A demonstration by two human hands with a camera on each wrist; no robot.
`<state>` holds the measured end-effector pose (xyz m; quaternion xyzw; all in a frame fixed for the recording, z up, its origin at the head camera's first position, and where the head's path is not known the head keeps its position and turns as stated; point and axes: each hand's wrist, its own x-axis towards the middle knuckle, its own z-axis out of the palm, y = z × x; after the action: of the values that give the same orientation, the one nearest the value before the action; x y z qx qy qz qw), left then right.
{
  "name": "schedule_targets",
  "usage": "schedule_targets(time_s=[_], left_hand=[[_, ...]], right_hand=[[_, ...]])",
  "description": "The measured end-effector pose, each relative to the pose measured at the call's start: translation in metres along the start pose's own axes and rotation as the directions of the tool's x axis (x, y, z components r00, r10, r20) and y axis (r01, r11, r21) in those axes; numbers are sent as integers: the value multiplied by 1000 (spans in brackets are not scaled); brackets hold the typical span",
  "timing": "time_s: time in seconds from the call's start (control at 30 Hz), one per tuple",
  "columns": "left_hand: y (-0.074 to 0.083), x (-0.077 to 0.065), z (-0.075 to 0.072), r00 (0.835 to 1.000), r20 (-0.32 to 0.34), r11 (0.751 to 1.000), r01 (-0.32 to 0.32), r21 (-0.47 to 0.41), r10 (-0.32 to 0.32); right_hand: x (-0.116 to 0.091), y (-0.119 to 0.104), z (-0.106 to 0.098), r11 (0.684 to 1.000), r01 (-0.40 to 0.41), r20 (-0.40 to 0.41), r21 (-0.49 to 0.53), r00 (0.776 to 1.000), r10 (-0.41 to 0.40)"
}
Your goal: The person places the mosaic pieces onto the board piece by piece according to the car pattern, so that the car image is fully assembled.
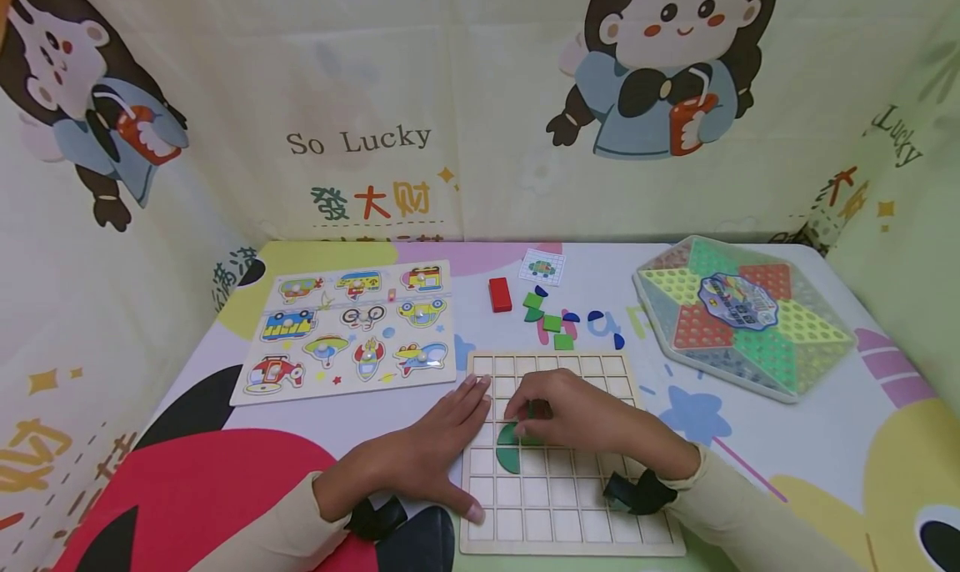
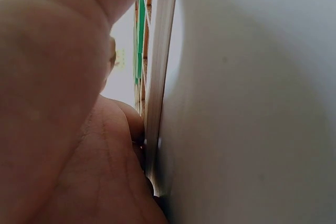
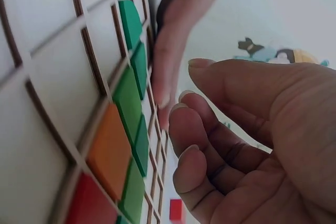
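My left hand (image 1: 431, 443) lies spread along the left edge of a wooden grid board (image 1: 551, 526), fingers toward its upper left and thumb at its lower left. My right hand (image 1: 573, 409) hovers over the board's middle, fingers loosely bent. In the right wrist view nothing shows between thumb and fingertips. Beneath it sit dark green rounded pieces (image 1: 508, 459), light green squares (image 3: 127, 98), an orange square (image 3: 110, 150) and a red piece (image 3: 92, 203), set in the grid cells. The head view hides most of them behind the right hand.
Beyond the board lie loose green (image 1: 563, 342) and dark blue pieces (image 1: 596, 315), a red block (image 1: 500, 294) and a pattern card (image 1: 542, 268). A vehicle puzzle board (image 1: 390, 305) stands left, a hexagonal checkers box (image 1: 738, 313) right.
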<state>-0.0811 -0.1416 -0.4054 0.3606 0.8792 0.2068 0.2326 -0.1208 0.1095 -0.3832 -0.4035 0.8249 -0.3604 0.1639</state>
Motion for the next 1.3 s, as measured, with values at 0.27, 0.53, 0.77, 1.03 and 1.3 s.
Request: schedule_targets(time_s=[0.27,0.53,0.77,1.03,1.3], left_hand=[[0,1,1,1000,1,1000,3,1,-3],[0,1,1,1000,6,1000,4,-8,-4],[0,0,2,1000,1,1000,-11,-7,11],[0,0,2,1000,1,1000,-3,-2,3],[-1,0,1,1000,-4,1000,-5,-6,5]], right_hand=[[-1,13,-14,998,-58,-79,-9,995,57],[3,29,-28,995,-95,-149,-14,985,92],[6,40,-42,989,-136,-240,-51,963,120],[6,58,-52,973,-230,-307,-23,928,212],[7,72,-57,944,-331,-319,7,894,316]])
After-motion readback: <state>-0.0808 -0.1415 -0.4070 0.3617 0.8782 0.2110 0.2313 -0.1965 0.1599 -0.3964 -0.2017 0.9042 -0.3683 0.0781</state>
